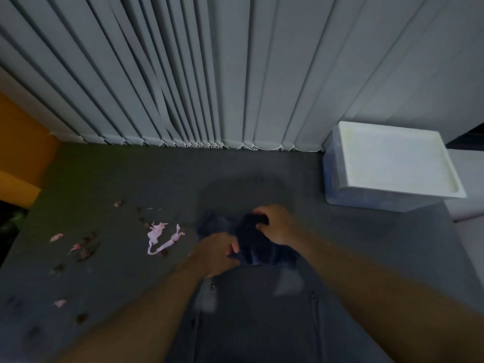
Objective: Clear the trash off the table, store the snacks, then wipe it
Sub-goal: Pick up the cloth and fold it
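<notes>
Head view: both hands, left (214, 254) and right (277, 224), grip dark cloth (248, 242)

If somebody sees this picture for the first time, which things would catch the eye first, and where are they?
First the left hand and right hand, gripping a dark cloth at the near middle of the table. Then the pink scraps strewn on its left part among small dark bits, and the box with a white lid at the right, near the blinds.
</notes>
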Tool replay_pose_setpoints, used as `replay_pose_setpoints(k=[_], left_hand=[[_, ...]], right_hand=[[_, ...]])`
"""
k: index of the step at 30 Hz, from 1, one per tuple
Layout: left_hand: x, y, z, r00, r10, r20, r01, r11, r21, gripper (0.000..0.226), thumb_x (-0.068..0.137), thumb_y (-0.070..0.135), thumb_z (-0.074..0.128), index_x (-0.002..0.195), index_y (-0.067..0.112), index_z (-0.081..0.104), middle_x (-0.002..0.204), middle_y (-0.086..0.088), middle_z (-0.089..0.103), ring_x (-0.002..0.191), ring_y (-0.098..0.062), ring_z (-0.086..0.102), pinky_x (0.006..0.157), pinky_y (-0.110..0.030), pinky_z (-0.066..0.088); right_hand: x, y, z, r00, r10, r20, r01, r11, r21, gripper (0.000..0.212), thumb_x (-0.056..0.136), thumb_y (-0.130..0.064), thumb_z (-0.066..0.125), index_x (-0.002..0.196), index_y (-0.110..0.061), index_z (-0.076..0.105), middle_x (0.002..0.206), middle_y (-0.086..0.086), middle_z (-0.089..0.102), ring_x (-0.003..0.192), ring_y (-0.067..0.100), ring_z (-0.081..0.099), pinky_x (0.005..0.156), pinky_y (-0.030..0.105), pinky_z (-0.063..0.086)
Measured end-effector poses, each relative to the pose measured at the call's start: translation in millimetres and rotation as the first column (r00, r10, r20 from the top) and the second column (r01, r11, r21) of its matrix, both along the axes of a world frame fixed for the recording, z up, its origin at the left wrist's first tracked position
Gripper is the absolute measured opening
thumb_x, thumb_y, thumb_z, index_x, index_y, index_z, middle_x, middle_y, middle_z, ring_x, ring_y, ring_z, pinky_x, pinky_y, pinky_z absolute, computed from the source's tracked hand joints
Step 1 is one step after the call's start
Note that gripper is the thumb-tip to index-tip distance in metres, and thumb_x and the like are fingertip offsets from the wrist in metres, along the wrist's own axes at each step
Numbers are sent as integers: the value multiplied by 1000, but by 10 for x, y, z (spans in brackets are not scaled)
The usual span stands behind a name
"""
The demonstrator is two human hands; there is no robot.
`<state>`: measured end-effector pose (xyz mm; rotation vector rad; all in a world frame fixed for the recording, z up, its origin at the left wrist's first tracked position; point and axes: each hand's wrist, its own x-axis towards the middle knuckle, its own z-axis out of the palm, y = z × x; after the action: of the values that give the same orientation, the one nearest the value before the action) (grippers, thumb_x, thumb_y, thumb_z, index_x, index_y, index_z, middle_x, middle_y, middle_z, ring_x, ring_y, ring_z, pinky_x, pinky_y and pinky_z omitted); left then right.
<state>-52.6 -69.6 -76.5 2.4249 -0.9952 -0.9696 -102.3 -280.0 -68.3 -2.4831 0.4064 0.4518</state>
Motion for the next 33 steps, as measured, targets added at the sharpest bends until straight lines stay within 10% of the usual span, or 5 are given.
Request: replay_pose_setpoints(k=[15,21,27,30,33], left_hand=[[-287,9,-156,969,-10,246,-40,979,198,26,95,30,42,113,17,57,116,-10,68,104,-34,65,82,-39,50],[-299,-35,-129,799,575,-175,-580,814,28,24,90,34,57,98,17,43,94,-12,67,86,-35,67,78,-43,55],[-31,-238,125,620,694,-366,-784,564,-260,29,85,0,66,67,9,44,54,-6,43,52,-10,41,51,-30,35],[40,-289,343,503,739,-449,-864,407,-298,27,82,-1,71,97,10,50,74,0,55,63,-5,52,56,-18,44],[209,-281,535,590,705,-393,-801,446,-400,37,78,-5,74,110,11,63,76,5,59,67,-4,55,59,-6,45]], right_hand=[[167,182,-120,993,-2,-115,11,997,81,17,91,-23,64,107,-16,66,104,5,69,97,23,64,88,40,54],[179,120,153,976,-156,-149,207,872,444,8,88,-11,65,92,-17,62,80,1,67,75,14,63,64,26,52],[207,61,464,955,-240,-175,297,732,613,19,84,-7,69,92,-22,60,75,-8,64,74,9,57,60,27,48],[220,-3,584,944,-307,-119,312,719,620,32,80,-4,69,99,-26,56,88,-1,66,79,14,59,60,29,51],[222,-68,682,946,-321,-49,283,739,611,53,73,0,67,107,-37,54,82,1,64,68,12,58,54,26,51]])
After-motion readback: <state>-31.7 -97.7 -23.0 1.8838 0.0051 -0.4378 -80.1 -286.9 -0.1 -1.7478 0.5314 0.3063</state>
